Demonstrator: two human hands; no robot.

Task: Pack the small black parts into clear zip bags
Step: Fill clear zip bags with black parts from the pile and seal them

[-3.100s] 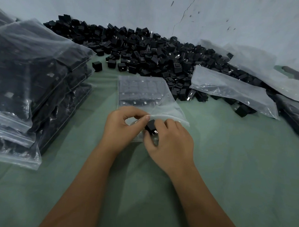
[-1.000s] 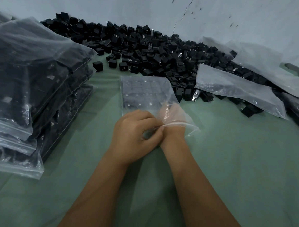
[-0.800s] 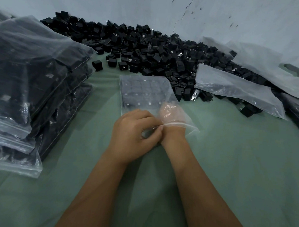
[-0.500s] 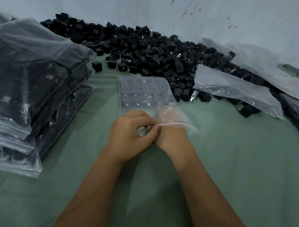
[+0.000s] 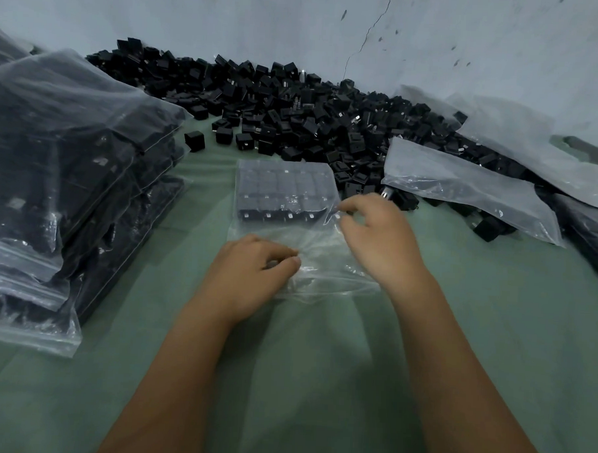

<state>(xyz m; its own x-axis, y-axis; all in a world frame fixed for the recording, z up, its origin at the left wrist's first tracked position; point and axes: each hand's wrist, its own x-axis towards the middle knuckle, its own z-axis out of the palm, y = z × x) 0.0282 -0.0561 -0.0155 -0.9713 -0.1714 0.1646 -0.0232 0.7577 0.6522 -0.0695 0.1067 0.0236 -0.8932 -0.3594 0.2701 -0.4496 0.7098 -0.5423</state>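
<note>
Green cloth underlies left hand pinching the zip bag; blurred right hand seems loosely curled, empty.

Right hand: motion-blurred; its fingertips are not clearly resolved.
Stack of filled bags, left of the half-filled bag: cut by the left edge.
Dark bags, right: cropped.

pale cracked wall behind a green cloth surface.
</note>
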